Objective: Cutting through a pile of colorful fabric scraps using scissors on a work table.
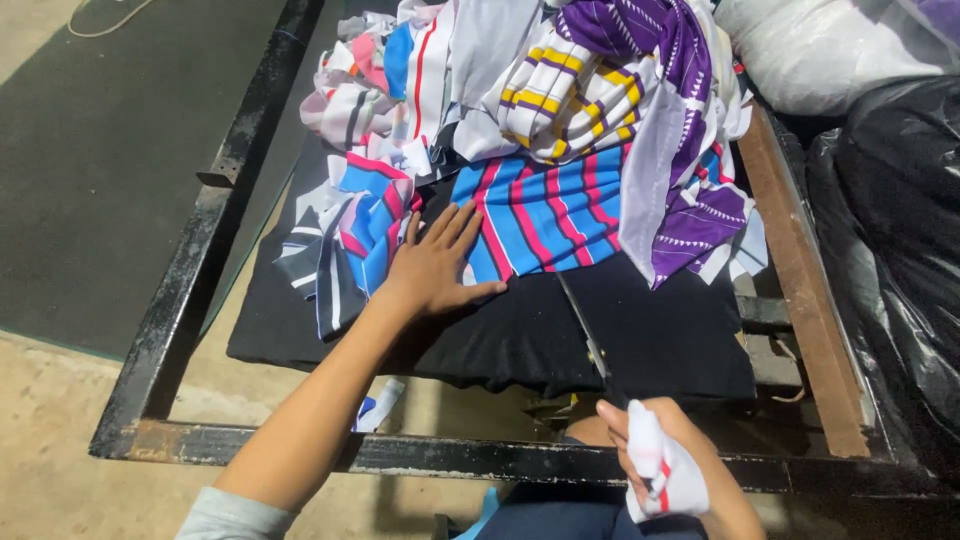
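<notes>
Scissors [590, 335] with long dark blades lie across a black cloth [640, 340] on a desk [800, 270] framed in black metal and worn wood, their handles gripped in the person's right hand [665, 465], which is wrapped in a strip of white fabric with a red mark. The fingers are closed around the handles; whether the blades are parted cannot be told. The left hand [435, 265] rests flat and open, fingers spread, holding nothing, pressing down where the black cloth meets a blue piece with red and pink stripes [545, 215]. Just beyond it, a heap of fabric offcuts [560, 90] in purple, white and yellow covers the far end of the desk. Black plastic bags [890, 230] sit to the right, and a dark mat [90, 170] lies on the floor at left.
</notes>
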